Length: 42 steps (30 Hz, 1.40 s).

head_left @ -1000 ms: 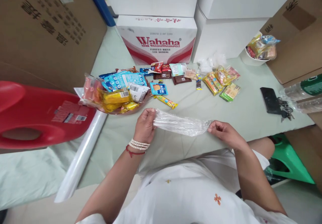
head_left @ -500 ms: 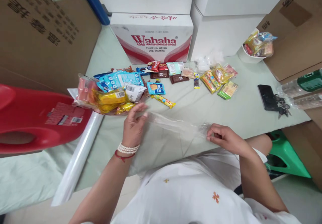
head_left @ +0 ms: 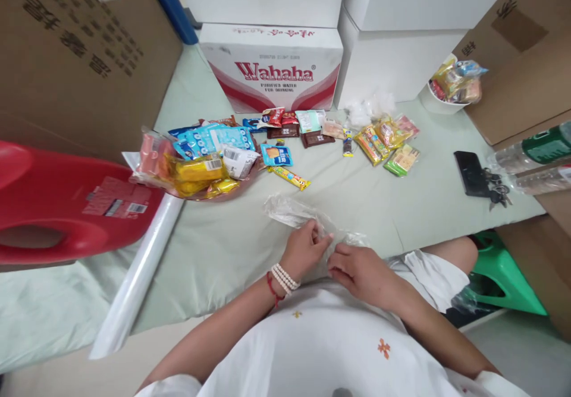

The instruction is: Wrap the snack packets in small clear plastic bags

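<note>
Clear plastic film [head_left: 292, 210] is seen crumpled at eleven o'clock from the left hand [head_left: 306, 251], pinched by it; the right hand [head_left: 363, 272] is curled just beside, grip unclear. Seemingly, nothing is wrapped yet; snacks [head_left: 316, 139] at twelve o'clock are left untouched.

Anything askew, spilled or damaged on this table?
The white roll at left lies slantwise, its near end jutting past the edge of the table, which looks askew. I see no spill or damage.

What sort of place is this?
Probably a storeroom or makeshift work corner: a cloth-covered table bearing loose wrapped snacks, a Wahaha carton behind them, and a big cardboard box.
</note>
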Available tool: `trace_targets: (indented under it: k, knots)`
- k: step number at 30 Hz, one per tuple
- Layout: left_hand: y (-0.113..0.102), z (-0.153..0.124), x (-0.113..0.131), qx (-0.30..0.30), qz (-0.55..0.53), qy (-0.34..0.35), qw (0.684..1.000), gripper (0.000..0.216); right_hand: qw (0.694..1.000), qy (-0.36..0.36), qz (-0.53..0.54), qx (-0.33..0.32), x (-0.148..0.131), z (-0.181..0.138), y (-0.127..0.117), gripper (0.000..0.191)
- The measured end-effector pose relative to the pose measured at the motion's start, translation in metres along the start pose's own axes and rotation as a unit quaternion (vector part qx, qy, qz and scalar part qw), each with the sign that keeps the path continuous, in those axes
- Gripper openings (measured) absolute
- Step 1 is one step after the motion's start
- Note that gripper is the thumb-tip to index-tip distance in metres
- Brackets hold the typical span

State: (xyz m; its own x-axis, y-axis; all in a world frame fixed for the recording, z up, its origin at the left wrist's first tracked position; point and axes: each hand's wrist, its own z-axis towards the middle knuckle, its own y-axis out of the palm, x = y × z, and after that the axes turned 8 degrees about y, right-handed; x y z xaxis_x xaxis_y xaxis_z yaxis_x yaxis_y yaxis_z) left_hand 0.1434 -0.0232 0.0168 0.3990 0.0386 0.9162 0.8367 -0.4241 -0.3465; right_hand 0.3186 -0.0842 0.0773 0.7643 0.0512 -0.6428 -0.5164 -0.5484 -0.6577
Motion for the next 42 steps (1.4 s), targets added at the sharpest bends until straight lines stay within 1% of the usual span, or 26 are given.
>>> trace_targets:
  k: [2, 3, 4, 6, 7, 8, 9, 10, 11, 13, 15, 18, 21, 23, 26, 28, 31, 34, 35, 36, 37, 38, 39, 40, 41, 42]
  knots:
    - [0.002, 0.003, -0.004, -0.001, 0.017, 0.025, 1.000, 0.021, 0.998, -0.020, 0.051, -0.027, 0.000, -0.005, -0.005, 0.019]
    - [0.001, 0.002, -0.006, 0.000, 0.024, 0.037, 0.999, 0.020, 0.995, -0.024, 0.095, -0.023, 0.004, -0.007, -0.010, 0.021]
    - [0.000, 0.000, -0.007, 0.003, 0.031, 0.046, 0.998, 0.021, 0.990, -0.017, 0.142, 0.002, 0.009, -0.009, -0.017, 0.026]
    - [-0.002, -0.003, -0.009, 0.010, 0.049, 0.054, 0.997, 0.021, 0.971, 0.028, 0.213, 0.105, 0.024, -0.007, -0.031, 0.035]
    - [-0.003, -0.005, -0.009, 0.013, 0.057, 0.055, 0.997, 0.021, 0.959, 0.057, 0.230, 0.159, 0.031, -0.003, -0.037, 0.038]
    - [-0.004, -0.006, -0.008, 0.016, 0.065, 0.056, 0.996, 0.021, 0.948, 0.080, 0.238, 0.197, 0.038, 0.004, -0.041, 0.040]
    - [-0.004, -0.006, -0.007, 0.017, 0.071, 0.059, 0.996, 0.021, 0.942, 0.094, 0.243, 0.213, 0.043, 0.011, -0.043, 0.041]
    - [-0.004, -0.007, -0.006, 0.019, 0.079, 0.063, 0.995, 0.021, 0.941, 0.098, 0.249, 0.207, 0.046, 0.020, -0.042, 0.042]
    - [-0.004, -0.007, -0.005, 0.021, 0.087, 0.069, 0.994, 0.021, 0.943, 0.097, 0.258, 0.186, 0.047, 0.029, -0.039, 0.043]
    - [-0.004, -0.007, -0.004, 0.023, 0.104, 0.084, 0.991, 0.021, 0.947, 0.092, 0.276, 0.140, 0.043, 0.046, -0.028, 0.044]
    - [-0.005, -0.008, -0.004, 0.027, 0.117, 0.095, 0.988, 0.020, 0.945, 0.088, 0.296, 0.111, 0.036, 0.059, -0.016, 0.043]
    - [-0.007, -0.008, -0.006, 0.037, 0.133, 0.094, 0.986, 0.021, 0.935, 0.083, 0.334, 0.086, 0.030, 0.072, -0.004, 0.042]
    - [-0.012, -0.008, -0.007, 0.047, 0.131, 0.087, 0.986, 0.021, 0.925, 0.086, 0.362, 0.075, 0.030, 0.076, -0.003, 0.042]
    - [-0.018, -0.008, -0.007, 0.049, 0.090, 0.078, 0.992, 0.019, 0.915, 0.087, 0.387, 0.071, 0.031, 0.077, -0.004, 0.044]
    - [-0.031, -0.012, -0.009, 0.059, -0.035, 0.027, 0.997, 0.023, 0.892, 0.103, 0.437, 0.056, 0.033, 0.075, -0.005, 0.047]
    - [-0.043, -0.017, -0.013, 0.087, -0.122, -0.017, 0.989, 0.033, 0.871, 0.118, 0.474, 0.054, 0.034, 0.075, -0.004, 0.048]
    - [-0.060, -0.024, -0.024, 0.137, -0.212, -0.074, 0.965, 0.046, 0.839, 0.123, 0.527, 0.052, 0.034, 0.079, 0.000, 0.050]
    - [-0.072, -0.029, -0.034, 0.160, -0.250, -0.124, 0.947, 0.050, 0.818, 0.132, 0.558, 0.044, 0.032, 0.086, 0.004, 0.051]
    - [-0.074, -0.031, -0.036, 0.190, -0.232, -0.125, 0.946, 0.049, 0.814, 0.136, 0.563, 0.046, 0.031, 0.088, 0.005, 0.051]
    - [-0.076, -0.034, -0.036, 0.237, -0.191, -0.115, 0.946, 0.045, 0.811, 0.140, 0.565, 0.050, 0.029, 0.089, 0.006, 0.051]
    - [-0.078, -0.037, -0.035, 0.295, -0.129, -0.091, 0.942, 0.041, 0.811, 0.143, 0.565, 0.056, 0.028, 0.091, 0.006, 0.051]
    - [-0.078, -0.041, -0.031, 0.348, -0.055, -0.054, 0.934, 0.035, 0.812, 0.145, 0.562, 0.063, 0.027, 0.091, 0.007, 0.050]
    - [-0.078, -0.045, -0.027, 0.377, 0.016, -0.009, 0.926, 0.027, 0.816, 0.145, 0.555, 0.070, 0.026, 0.091, 0.006, 0.049]
    - [-0.078, -0.047, -0.020, 0.369, 0.069, 0.037, 0.926, 0.019, 0.822, 0.145, 0.546, 0.075, 0.025, 0.091, 0.006, 0.048]
    - [-0.076, -0.048, -0.013, 0.329, 0.097, 0.076, 0.936, 0.013, 0.829, 0.144, 0.535, 0.079, 0.024, 0.091, 0.005, 0.047]
    - [-0.073, -0.047, -0.006, 0.269, 0.098, 0.102, 0.953, 0.012, 0.837, 0.142, 0.523, 0.080, 0.022, 0.090, 0.003, 0.046]
